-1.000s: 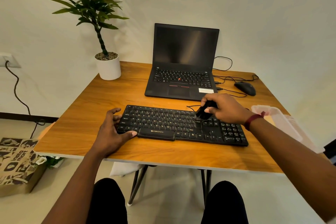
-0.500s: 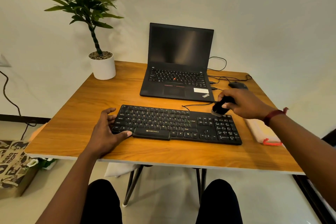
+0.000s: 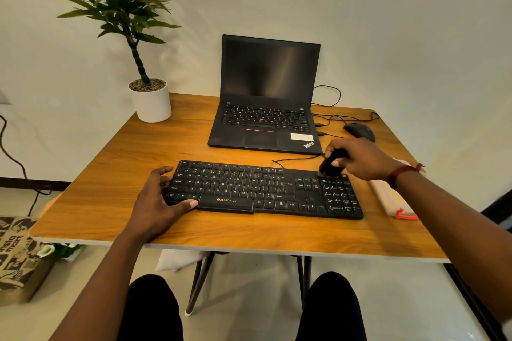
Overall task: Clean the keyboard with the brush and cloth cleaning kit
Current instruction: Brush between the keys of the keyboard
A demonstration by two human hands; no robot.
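A black keyboard [image 3: 263, 188] lies across the near middle of the wooden table [image 3: 110, 180]. My left hand [image 3: 158, 199] grips its left end, thumb along the front edge and fingers over the far left corner. My right hand [image 3: 360, 159] holds a small black brush [image 3: 329, 166], its bristles down on the top left of the number pad. A folded pale cloth [image 3: 390, 199] with an orange loop lies on the table just right of the keyboard, partly hidden by my right forearm.
An open black laptop [image 3: 266, 108] stands behind the keyboard. A black mouse [image 3: 360, 131] and cables lie at the back right. A potted plant [image 3: 151, 99] stands at the back left. A printed paper bag [image 3: 19, 257] sits on the floor left.
My right hand with the brush moved from the middle keys to the right, onto the number pad's top edge. The left hand has kept its hold on the keyboard's left end.
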